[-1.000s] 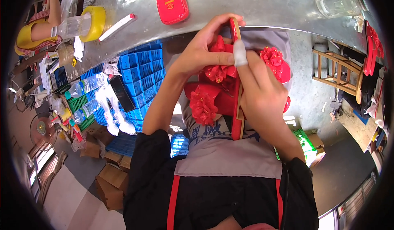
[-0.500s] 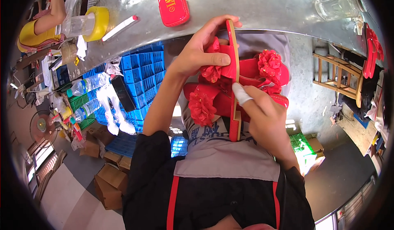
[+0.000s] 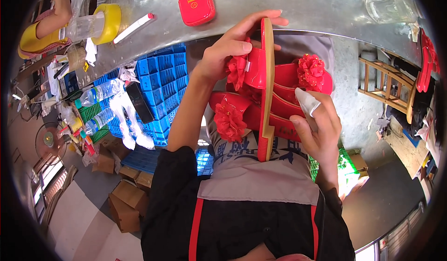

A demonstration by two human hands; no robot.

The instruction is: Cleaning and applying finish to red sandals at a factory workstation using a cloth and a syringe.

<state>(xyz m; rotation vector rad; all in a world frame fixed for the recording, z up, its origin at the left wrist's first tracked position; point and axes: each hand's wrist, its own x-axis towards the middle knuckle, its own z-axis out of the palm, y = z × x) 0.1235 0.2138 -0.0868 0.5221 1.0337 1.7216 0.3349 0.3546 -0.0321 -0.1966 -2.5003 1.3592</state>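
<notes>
My left hand (image 3: 222,56) grips a red slipper (image 3: 267,86) near its toe end, fingers over the edge and thumb on the strap. This slipper stands on its side, its tan sole edge facing right and its heel pointing down toward my apron. A red fabric flower hangs from its strap, partly covered by my hand. My right hand (image 3: 323,126) is apart from it to the right, fingers loosely spread, with a white wrapping (image 3: 306,101) on one finger. Several more red slippers with flowers (image 3: 229,122) lie across my lap, overlapping, so their outlines are partly hidden.
Across the front runs a metal table (image 3: 298,9) bearing a red slipper sole (image 3: 195,4), a white marker (image 3: 134,28), a yellow tape roll (image 3: 108,24) and a clear jar (image 3: 389,8). Blue crates (image 3: 160,81) stand left, a wooden stool (image 3: 389,84) right. Another person's arm (image 3: 58,9) shows far left.
My right hand has come off the held slipper's edge and moved right, its fingers parting. The held slipper has turned slightly, showing more sole, and my left thumb has shifted up.
</notes>
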